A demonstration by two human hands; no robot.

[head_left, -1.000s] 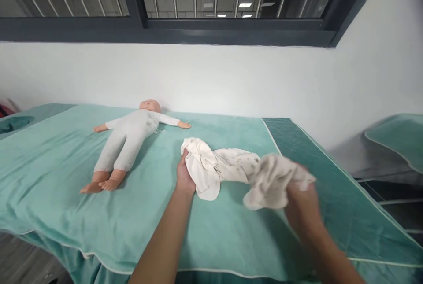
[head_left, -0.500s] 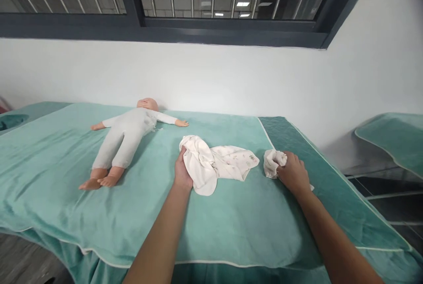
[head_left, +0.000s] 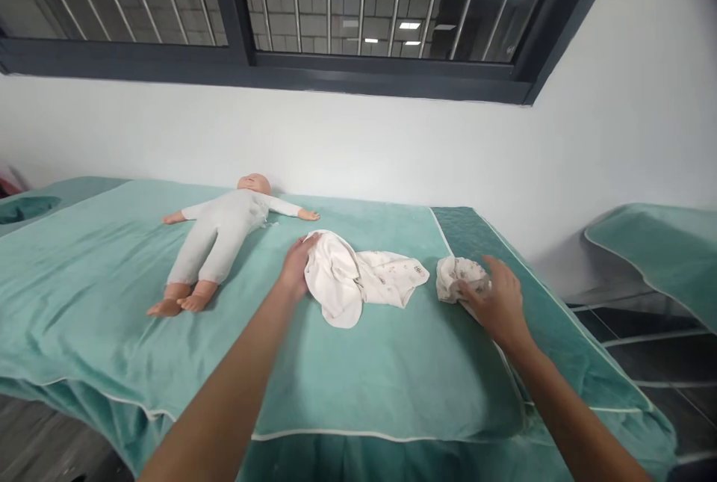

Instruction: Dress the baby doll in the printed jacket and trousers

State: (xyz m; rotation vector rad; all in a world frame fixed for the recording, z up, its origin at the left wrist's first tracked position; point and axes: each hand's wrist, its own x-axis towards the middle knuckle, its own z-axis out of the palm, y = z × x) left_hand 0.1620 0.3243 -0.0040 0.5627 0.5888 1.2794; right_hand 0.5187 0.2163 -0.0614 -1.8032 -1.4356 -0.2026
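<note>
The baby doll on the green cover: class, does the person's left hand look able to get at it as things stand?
Probably yes. The left hand rests on the white garment, and only bare green cover lies between it and the baby doll. Nothing blocks that stretch, though the hand would need to let go first.

Head view — forward, downward, close
</note>
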